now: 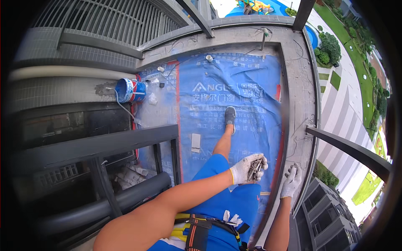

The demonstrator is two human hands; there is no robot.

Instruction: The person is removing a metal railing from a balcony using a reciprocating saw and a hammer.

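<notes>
My left hand (241, 172), in a white knitted work glove, is wrapped around a bunch of metal expansion bolts (256, 168). The bolts stick out between its fingers and thumb, above my blue shorts. Farther right, my right hand (292, 180) wears a matching glove and is at the concrete ledge (301, 75). Its fingers are partly curled; whether something small is between them cannot be made out. A safety harness (198, 230) with black and orange webbing is around my waist.
Blue printed protective sheeting (207, 75) covers the floor. A paint-stained bucket (128, 90) with a hose lies tilted at the left. A white block (196, 142) lies near my shoe (230, 116). Dark metal bars (348, 149) cross the ledge; outside is a long drop.
</notes>
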